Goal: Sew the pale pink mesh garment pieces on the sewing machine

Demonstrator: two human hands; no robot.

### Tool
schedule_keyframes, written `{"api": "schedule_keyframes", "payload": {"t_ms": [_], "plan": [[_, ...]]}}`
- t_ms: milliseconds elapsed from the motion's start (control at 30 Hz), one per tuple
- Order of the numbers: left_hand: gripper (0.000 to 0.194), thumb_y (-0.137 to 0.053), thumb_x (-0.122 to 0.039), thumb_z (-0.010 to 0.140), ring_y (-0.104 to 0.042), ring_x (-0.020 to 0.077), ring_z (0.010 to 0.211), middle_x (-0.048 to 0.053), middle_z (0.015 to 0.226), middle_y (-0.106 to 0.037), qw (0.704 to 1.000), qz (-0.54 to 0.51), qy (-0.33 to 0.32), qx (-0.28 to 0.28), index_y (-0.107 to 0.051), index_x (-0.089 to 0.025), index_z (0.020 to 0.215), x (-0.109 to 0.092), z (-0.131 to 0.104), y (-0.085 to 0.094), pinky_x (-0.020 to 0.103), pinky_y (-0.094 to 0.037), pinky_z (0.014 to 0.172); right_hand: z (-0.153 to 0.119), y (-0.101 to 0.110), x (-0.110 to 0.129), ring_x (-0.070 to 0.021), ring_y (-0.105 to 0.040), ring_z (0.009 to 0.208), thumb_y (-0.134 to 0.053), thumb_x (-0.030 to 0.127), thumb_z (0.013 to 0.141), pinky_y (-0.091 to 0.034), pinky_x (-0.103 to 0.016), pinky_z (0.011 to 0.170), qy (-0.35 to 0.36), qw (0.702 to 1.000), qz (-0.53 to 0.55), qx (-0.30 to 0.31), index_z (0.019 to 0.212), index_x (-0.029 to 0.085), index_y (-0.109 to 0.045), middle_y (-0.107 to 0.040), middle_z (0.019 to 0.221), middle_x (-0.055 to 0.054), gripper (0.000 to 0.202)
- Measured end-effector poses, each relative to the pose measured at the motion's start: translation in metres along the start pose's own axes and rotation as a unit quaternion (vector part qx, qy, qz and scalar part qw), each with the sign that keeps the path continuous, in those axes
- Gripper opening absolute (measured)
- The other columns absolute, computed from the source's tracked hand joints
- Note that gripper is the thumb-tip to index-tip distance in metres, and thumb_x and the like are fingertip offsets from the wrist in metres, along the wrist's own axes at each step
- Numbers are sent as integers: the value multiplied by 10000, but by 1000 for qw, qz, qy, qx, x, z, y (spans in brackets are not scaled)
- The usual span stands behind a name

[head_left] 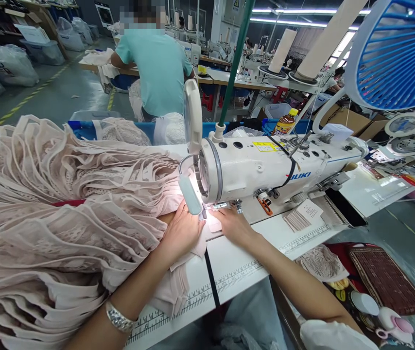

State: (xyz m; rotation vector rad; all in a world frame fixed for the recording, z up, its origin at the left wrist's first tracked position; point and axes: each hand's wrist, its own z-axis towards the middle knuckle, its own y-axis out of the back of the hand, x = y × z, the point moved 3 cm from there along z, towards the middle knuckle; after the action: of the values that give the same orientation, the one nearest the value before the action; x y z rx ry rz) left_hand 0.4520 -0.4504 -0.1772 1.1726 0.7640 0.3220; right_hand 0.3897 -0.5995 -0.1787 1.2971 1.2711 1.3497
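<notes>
Under the needle end of a white sewing machine [244, 170], pale pink fabric [213, 224] lies in bright lamp light. My left hand [183, 231] is closed on this fabric just left of the needle area, fingertips close to the presser foot. From the other side my right hand [235, 227] grips the fabric's right edge, its fingers partly hidden under the machine head. A large heap of pale pink lace garments [65, 175] spreads along the left, close to my left forearm. Beside the machine bed, a small stack of printed labels [302, 216] rests on the table.
A ruler strip [236, 272] runs along the table's front edge. A blue fan [397, 53] hangs at upper right, and a drink bottle [285, 122] stands behind the machine. Ahead sits a person in a teal shirt [152, 68]. A woven brown seat mat [386, 277] lies lower right.
</notes>
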Motion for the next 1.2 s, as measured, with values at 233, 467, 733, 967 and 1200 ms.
{"api": "schedule_keyframes", "payload": {"t_ms": [233, 467, 733, 967, 1200], "plan": [[321, -482, -279, 925, -574, 312, 1023, 140, 1044, -609, 999, 7, 30, 26, -522, -142, 1213, 0, -1, 1, 461, -475, 912, 1, -1, -7, -220, -582, 1106, -321, -29, 874, -473, -375, 921, 21, 998, 55, -6, 1342, 213, -581, -655, 1238, -88, 587], [308, -469, -284, 920, -588, 309, 911, 122, 934, -609, 999, 17, 22, 17, -534, -138, 1183, 1, -1, -1, 466, -487, 841, 0, -2, -2, -248, -605, 1072, -305, 24, 902, -479, -408, 897, -4, 999, 29, 19, 1430, 204, -507, -619, 1308, -117, 593], [350, -452, -282, 925, -568, 345, 994, 146, 930, -603, 999, 34, 23, 28, -523, -106, 1220, 2, -1, -2, 480, -496, 818, -2, 1, 1, -254, -610, 1050, -302, -15, 872, -449, -442, 959, 4, 1000, 5, 14, 1431, 200, -475, -627, 1267, -120, 624], [386, -456, -308, 930, -556, 352, 1028, 159, 970, -587, 998, 27, 39, 32, -514, -103, 1251, 2, -2, -2, 490, -490, 858, -3, 8, 5, -253, -611, 1015, -325, 8, 906, -373, -491, 1046, 6, 1000, 3, 9, 1387, 209, -505, -657, 1137, -114, 551], [328, -459, -294, 912, -578, 327, 1000, 132, 942, -594, 999, 16, 30, 5, -534, -124, 1182, 2, -1, -2, 492, -482, 891, -1, 6, 4, -252, -604, 1007, -307, 82, 953, -396, -493, 1026, 8, 1000, 2, 4, 1371, 220, -521, -667, 1098, -117, 490]]}}
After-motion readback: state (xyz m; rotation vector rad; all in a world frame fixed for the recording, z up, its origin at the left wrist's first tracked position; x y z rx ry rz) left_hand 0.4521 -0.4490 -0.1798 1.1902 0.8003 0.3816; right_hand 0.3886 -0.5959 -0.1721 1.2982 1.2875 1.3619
